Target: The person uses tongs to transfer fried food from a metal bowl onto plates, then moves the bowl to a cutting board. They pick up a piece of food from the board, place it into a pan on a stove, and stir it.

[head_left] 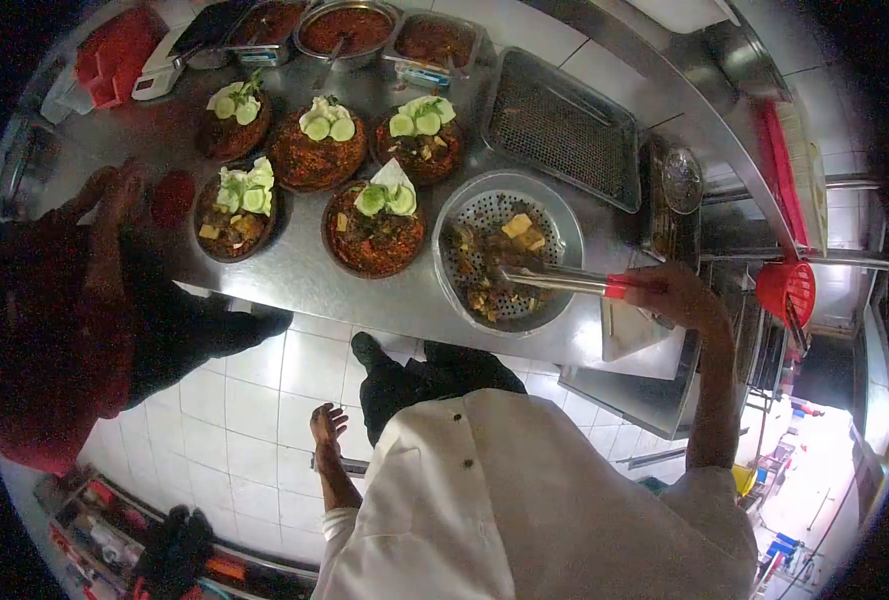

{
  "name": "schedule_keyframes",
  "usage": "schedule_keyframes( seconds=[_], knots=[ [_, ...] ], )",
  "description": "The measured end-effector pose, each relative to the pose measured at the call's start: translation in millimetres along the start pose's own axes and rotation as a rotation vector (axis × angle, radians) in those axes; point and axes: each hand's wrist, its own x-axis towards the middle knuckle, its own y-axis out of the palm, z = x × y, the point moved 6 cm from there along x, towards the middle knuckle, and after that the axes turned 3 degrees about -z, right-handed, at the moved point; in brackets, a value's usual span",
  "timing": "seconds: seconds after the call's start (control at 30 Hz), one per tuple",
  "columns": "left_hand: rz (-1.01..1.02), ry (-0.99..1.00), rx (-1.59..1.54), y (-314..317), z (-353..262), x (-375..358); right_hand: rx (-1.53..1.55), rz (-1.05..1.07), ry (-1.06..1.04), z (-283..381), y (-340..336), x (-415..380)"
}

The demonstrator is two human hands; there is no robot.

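Note:
My right hand (665, 294) is closed around the red grip of metal tongs (570, 281). The tongs reach left into a perforated metal colander (563, 225), their tips among fried pieces, with yellowish chunks (523, 233) beside them. Just left of the colander sits a brown dish (357, 262) of red chili sauce, topped with cucumber slices (373, 200) and a pale leaf. Several similar dishes stand around it, including one with cabbage (233, 232) at the table's front. Below the table edge, my left hand (329, 426) hangs with fingers apart and nothing in it.
At the left stands another person in a dark red top (45, 400), hands near the table. Along the back are tubs of red sauce (348, 28) and a white scale (160, 70). A mesh tray (565, 125) lies behind the colander; a white board (630, 328) is at the right.

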Motion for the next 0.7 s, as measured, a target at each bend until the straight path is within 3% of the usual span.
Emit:
schedule_keyframes(
  seconds=[0.13,0.23,0.33,0.37,0.47,0.7],
  knots=[
    [-0.008,-0.003,-0.021,-4,3,-4,0.088,-0.012,-0.051,16,-9,-18],
    [0.025,-0.026,-0.029,-6,16,-3,0.08,0.037,0.104,10,-2,-37],
    [0.018,-0.069,-0.027,-7,24,-4,-0.245,0.059,-0.023,45,16,-40],
    [0.014,-0.077,-0.024,-7,26,-4,-0.202,0.049,-0.056,46,25,-39],
    [0.024,-0.078,-0.017,-6,29,-2,-0.301,-0.012,0.089,64,30,-45],
    [0.042,-0.03,0.01,2,3,3,-0.261,-0.072,-0.053,40,53,-41]
  ],
)
